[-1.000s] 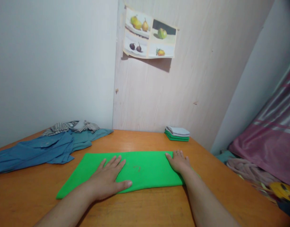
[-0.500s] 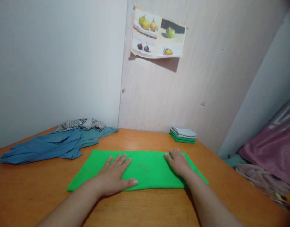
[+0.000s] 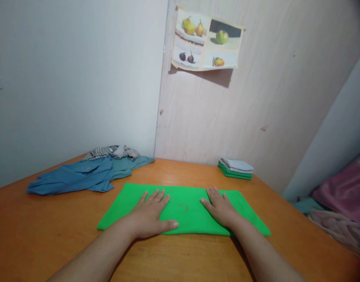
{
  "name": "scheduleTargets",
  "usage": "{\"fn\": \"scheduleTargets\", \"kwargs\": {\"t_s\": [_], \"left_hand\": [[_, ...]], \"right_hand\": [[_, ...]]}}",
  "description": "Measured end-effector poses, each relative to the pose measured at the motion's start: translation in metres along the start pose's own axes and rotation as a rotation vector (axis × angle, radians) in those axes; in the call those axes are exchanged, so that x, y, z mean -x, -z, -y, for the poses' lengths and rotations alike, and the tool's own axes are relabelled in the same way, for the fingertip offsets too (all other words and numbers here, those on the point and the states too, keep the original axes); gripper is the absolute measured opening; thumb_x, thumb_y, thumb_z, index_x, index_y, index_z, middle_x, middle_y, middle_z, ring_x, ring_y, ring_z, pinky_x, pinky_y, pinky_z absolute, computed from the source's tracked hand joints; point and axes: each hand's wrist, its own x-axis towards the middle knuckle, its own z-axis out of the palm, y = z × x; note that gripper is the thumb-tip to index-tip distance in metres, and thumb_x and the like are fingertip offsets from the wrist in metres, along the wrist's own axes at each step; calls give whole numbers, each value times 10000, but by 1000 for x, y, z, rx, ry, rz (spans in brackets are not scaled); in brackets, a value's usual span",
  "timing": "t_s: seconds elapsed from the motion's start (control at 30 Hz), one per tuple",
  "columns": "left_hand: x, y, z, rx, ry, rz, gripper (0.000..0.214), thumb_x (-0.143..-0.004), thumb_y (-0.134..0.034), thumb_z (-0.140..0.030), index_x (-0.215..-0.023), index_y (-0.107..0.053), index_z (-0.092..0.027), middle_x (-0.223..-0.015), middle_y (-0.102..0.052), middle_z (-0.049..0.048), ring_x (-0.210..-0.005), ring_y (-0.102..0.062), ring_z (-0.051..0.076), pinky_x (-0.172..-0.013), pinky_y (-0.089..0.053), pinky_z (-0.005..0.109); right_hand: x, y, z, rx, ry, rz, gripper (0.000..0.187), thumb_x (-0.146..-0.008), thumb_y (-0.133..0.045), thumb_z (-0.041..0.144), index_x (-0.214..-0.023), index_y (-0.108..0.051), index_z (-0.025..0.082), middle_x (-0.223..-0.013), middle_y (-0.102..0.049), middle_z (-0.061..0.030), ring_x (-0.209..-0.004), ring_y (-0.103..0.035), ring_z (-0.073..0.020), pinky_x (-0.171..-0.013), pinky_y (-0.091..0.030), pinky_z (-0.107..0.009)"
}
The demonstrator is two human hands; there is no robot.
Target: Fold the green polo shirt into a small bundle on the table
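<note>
A bright green folded cloth [image 3: 188,196] lies flat on the table in front of me, its long side running left to right. A small brownish mark shows near its middle. My left hand [image 3: 150,215] rests palm down on the cloth's left half, fingers spread and thumb pointing right along the near edge. On the right half, my right hand [image 3: 222,207] also presses flat, its fingers pointing away from me. Neither hand grips the fabric.
Rumpled blue clothing [image 3: 80,176] and a striped garment [image 3: 115,152] lie at the table's back left. A neat stack of green and grey folded cloths [image 3: 235,169] sits at the back right. Pink fabric [image 3: 344,192] is beyond the wooden table's [image 3: 180,258] right edge.
The whole view has shifted slightly left, so things appear farther right. My right hand has slid a little toward the cloth's middle; my left hand stays flat on it.
</note>
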Motion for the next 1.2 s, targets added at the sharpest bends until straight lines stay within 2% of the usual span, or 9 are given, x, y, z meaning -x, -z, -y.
{"fn": "scheduleTargets", "kwargs": {"t_s": [0.13, 0.27, 0.43, 0.57, 0.7, 0.9, 1.2], "left_hand": [[0, 0, -1, -3, 7, 3, 1031, -786, -390, -875, -1578, -272, -226, -1643, -123, 103, -1526, -59, 348, -1207, -21, 597], [0, 0, -2, 5, 1, 8, 1062, -776, -367, -897, -1580, -264, -212, -1645, -107, 106, -1525, -49, 352, -1208, -17, 601], [1, 0, -3, 13, 6, 7, 1044, -782, -375, -887, -1579, -272, -222, -1644, -126, 107, -1526, -46, 348, -1209, -14, 595], [2, 2, -4, 23, 9, 13, 1056, -774, -379, -892, -1582, -263, -223, -1644, -123, 109, -1526, -42, 350, -1207, -22, 597], [3, 4, -6, 25, 11, 23, 1084, -765, -363, -907, -1584, -254, -206, -1646, -106, 119, -1528, -37, 345, -1209, -14, 593], [4, 5, -7, 15, 12, 25, 1067, -769, -363, -897, -1587, -248, -221, -1649, -108, 107, -1529, -40, 337, -1210, -11, 588], [2, 2, -5, 40, -1, 19, 1099, -753, -361, -925, -1588, -237, -222, -1652, -103, 111, -1527, -18, 354, -1206, 4, 606]], "right_hand": [[5, 3, 12, -19, 77, -41, 865, -952, -177, 726, -1594, -200, 147, -1656, -149, -78, -1535, -52, -237, -1234, -24, -480], [8, 4, 24, -40, 148, 20, 862, -944, -165, 743, -1590, -226, 176, -1655, -157, -66, -1536, -42, -234, -1232, -21, -485], [7, 3, 27, -27, 136, 68, 851, -945, -172, 741, -1589, -231, 188, -1653, -168, -62, -1536, -48, -237, -1229, -8, -499], [7, 3, 28, -19, 132, 38, 828, -953, -190, 724, -1588, -241, 194, -1649, -180, -66, -1534, -65, -246, -1229, -9, -502], [10, 4, 36, -35, 193, -14, 830, -954, -186, 726, -1591, -226, 195, -1651, -167, -62, -1534, -66, -246, -1232, -11, -491], [12, 2, 43, -21, 229, 75, 853, -942, -155, 748, -1589, -223, 196, -1649, -169, -44, -1535, -52, -236, -1229, 32, -496], [10, 1, 44, 5, 217, 82, 871, -931, -145, 765, -1591, -212, 201, -1652, -154, -46, -1536, -49, -238, -1228, 29, -507]]}}
